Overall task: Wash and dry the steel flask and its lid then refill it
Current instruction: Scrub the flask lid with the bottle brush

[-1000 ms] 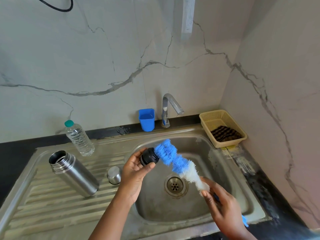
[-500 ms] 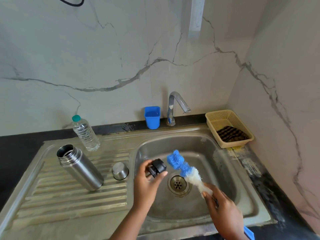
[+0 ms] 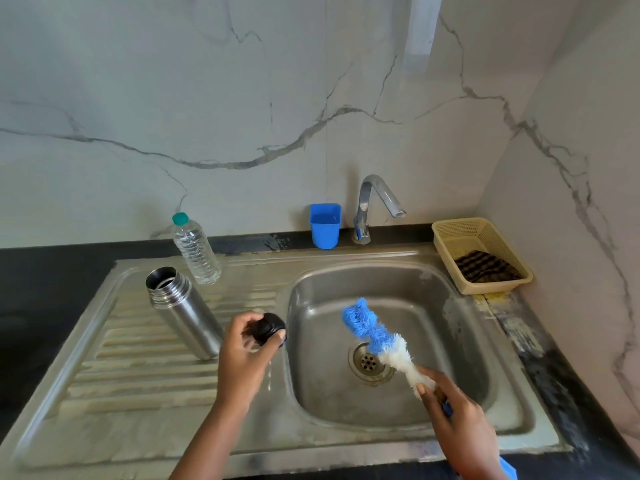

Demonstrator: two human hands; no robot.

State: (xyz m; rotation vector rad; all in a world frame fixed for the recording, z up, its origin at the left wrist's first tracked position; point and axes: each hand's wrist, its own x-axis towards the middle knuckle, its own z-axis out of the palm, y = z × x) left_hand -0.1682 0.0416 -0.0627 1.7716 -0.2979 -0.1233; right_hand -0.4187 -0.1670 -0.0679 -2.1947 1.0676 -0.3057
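The open steel flask (image 3: 183, 313) stands on the ribbed drainboard (image 3: 138, 368), left of the basin. My left hand (image 3: 242, 355) grips a black inner lid (image 3: 268, 329) above the drainboard's right edge, beside the flask. The steel cap seen earlier on the drainboard is hidden behind this hand. My right hand (image 3: 457, 417) holds the handle of a blue and white bottle brush (image 3: 375, 337), whose bristles point up and left over the sink basin (image 3: 433, 341), apart from the lid.
A plastic water bottle (image 3: 195, 251) stands behind the flask. A blue cup (image 3: 325, 226) and the tap (image 3: 374, 202) are at the back of the sink. A beige basket (image 3: 481, 254) with a dark checked cloth sits at the right, against the wall.
My left hand has carried the black lid left, from over the basin to over the drainboard. The brush has come away from the lid and dropped lower over the drain.
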